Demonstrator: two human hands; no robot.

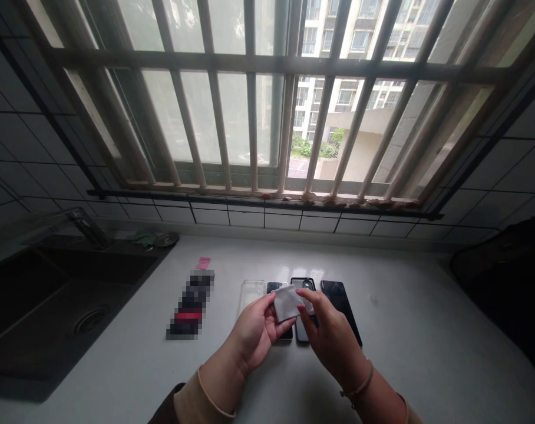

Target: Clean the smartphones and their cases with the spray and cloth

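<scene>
Both my hands hold a small grey cloth [286, 302] above the white counter [404, 347]. My left hand [255, 334] pinches its left edge with thumb and fingers. My right hand [327, 333] pinches the right edge. Under the cloth lie several phones side by side: one partly hidden [276, 288], one with a camera ring [303, 284], and a black one [340, 306] at the right. A clear phone case [251, 292] lies left of them.
A dark sink [50, 306] with a tap [88, 227] fills the left. A blurred-out package [191, 306] and a pink slip [202, 262] lie between sink and case. A dark bag [510, 282] sits at the right. A barred window [267, 106] is behind.
</scene>
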